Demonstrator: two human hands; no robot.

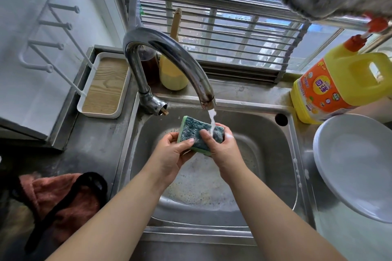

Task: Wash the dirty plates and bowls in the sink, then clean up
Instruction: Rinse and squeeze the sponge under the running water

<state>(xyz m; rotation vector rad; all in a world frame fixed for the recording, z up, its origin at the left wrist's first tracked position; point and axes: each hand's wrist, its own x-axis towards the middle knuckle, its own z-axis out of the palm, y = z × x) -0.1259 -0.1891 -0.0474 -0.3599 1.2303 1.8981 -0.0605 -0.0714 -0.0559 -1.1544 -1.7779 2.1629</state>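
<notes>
Two bare forearms reach in from the near edge. The sponge (198,133) is pinched at its ends by the left hand (172,152) and right hand (222,146), long axis running left to right between them, under the faucet (169,57) stream above the sink (275,146). Stacked plates (356,163) sit right of the basin, nearer the right hand.
</notes>
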